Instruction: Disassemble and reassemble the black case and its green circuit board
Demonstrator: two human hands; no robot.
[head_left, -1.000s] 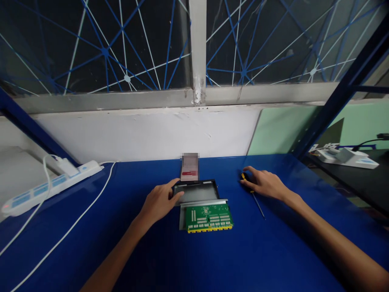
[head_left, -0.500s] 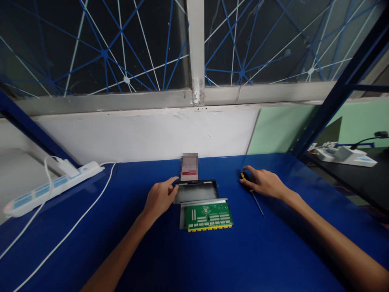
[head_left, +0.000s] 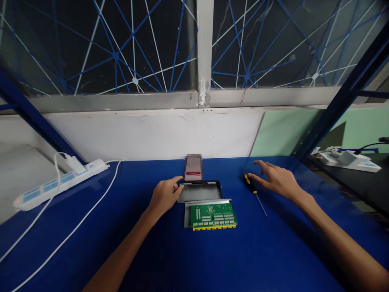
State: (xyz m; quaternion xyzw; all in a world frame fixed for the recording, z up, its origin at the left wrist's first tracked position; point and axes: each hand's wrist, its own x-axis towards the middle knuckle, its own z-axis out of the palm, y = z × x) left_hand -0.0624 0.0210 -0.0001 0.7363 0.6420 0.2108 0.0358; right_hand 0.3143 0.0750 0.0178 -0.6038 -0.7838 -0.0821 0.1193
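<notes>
My left hand (head_left: 165, 195) has its thumb and fingers closed at the left edge of a shallow grey metal casing (head_left: 200, 191), which lies on the table. Directly in front of that casing rests a green circuit board (head_left: 212, 214) with a yellow strip along its near edge, set in a grey metal tray (head_left: 187, 217). To the right, a screwdriver (head_left: 250, 185) with a black and yellow handle lies on the table, its shaft pointing toward me. My right hand (head_left: 279, 180) is open beside the handle, fingers spread, with the thumb close to its top end.
A phone-like device (head_left: 193, 169), partly pixelated, stands behind the casing. On the left a white power strip (head_left: 60, 184) carries a plugged-in charger and a white cable (head_left: 91, 209). White wall and windows rise behind the blue table (head_left: 170, 259); blue posts frame both sides.
My right hand has let go of the screwdriver and opened its fingers, leaving it on the table. The left hand stays at the casing. The whole view has shifted slightly.
</notes>
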